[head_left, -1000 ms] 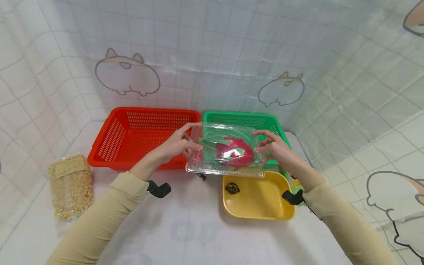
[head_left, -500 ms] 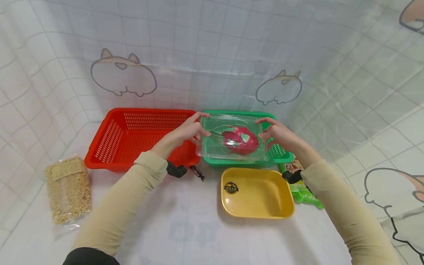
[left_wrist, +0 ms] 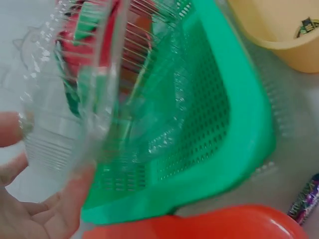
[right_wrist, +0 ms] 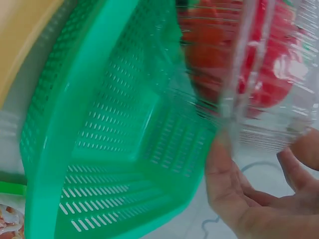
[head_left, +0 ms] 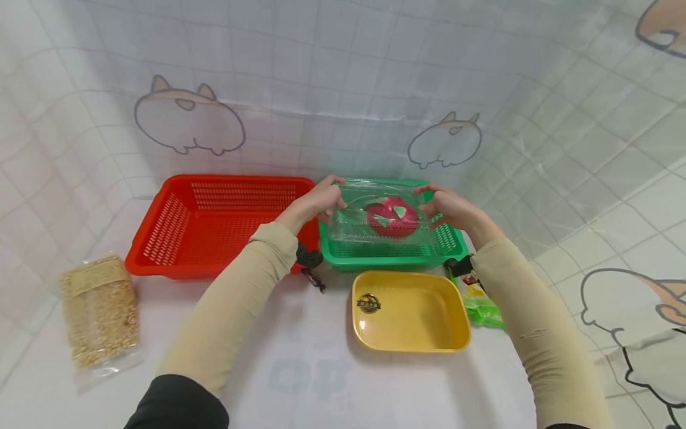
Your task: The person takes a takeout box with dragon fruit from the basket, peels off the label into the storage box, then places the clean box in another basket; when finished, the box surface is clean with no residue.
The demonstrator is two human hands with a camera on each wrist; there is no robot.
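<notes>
A clear plastic clamshell box (head_left: 351,226) with a pink dragon fruit (head_left: 396,220) inside is held level between both hands, over the green basket (head_left: 386,262). My left hand (head_left: 323,201) grips its left end, thumb on one side and fingers on the other, as the left wrist view shows. At the opposite end, my right hand (head_left: 452,210) pinches the box the same way, fingertips at the ridged side wall (right_wrist: 264,137). Through the plastic, the basket's perforated floor shows below in both wrist views.
A red basket (head_left: 214,238) stands left of the green one. In front is a yellow tray (head_left: 412,319) with a dark label. A small dark wrapped item (head_left: 313,280) lies between them. A bag of yellow grains (head_left: 102,313) lies far left; a green packet (head_left: 482,310) is at right.
Both hands have carried the box away from the body, from above the yellow tray's back edge to over the green basket. It now overlaps the basket fully in the head view.
</notes>
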